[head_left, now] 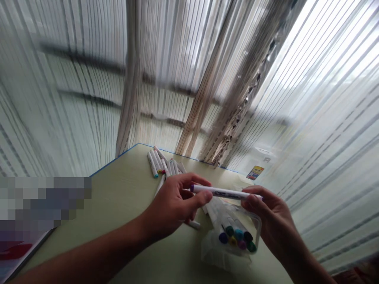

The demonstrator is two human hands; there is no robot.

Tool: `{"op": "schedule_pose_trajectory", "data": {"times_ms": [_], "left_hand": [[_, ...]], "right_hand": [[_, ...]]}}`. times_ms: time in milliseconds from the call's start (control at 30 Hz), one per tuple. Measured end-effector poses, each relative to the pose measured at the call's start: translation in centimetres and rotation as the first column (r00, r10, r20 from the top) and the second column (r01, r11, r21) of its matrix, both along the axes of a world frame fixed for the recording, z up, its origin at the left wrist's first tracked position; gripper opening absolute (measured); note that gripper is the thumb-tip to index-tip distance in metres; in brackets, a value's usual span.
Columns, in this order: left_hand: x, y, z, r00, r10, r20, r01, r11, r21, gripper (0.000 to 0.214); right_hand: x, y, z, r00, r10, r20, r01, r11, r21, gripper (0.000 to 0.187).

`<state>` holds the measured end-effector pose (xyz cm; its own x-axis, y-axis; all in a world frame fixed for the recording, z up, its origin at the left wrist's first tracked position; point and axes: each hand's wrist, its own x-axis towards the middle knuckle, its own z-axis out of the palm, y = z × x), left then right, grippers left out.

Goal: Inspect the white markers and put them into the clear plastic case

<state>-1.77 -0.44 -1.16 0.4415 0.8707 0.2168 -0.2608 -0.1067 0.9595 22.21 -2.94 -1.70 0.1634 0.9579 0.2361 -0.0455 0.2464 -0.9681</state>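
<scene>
Markers (235, 236) in clear case (211, 252) below held marker (227, 193)

The marker (226, 193) is a slim white pen with a purple cap on its left end and a small dark label printed on the barrel. It is almost level, with the right end a little lower than the left. It does not rest on the table (127, 197). It is in the air above the table's near right part. The left hand (174, 205) pinches the capped end, and the right hand (266, 215) grips the other end, which its fingers cover.
</scene>
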Motion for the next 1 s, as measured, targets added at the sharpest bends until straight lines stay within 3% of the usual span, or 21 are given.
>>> {"op": "schedule_pose_trajectory", "data": {"times_ms": [300,500,667,1000], "left_hand": [[-0.2,1.4,-0.2,0.983,0.050,-0.176,-0.049,0.999,0.010,0.029],[0.3,1.2,-0.7,0.975,0.131,-0.182,-0.130,0.991,0.018,0.032],[0.4,1.4,-1.1,0.962,0.148,-0.231,-0.154,0.988,-0.008,0.033],[0.8,1.1,-1.2,0.967,0.177,-0.183,-0.180,0.984,0.002,0.033]], "right_hand": [[-1.4,-1.8,1.0,0.943,-0.072,0.324,-0.032,0.952,0.304,0.015],[-1.8,-1.9,1.4,0.910,-0.166,0.379,-0.041,0.875,0.482,0.014],[-1.7,-1.8,1.6,0.916,-0.152,0.370,-0.069,0.852,0.519,0.017],[-1.6,-1.7,1.4,0.919,-0.174,0.353,-0.065,0.817,0.572,0.017]]}}
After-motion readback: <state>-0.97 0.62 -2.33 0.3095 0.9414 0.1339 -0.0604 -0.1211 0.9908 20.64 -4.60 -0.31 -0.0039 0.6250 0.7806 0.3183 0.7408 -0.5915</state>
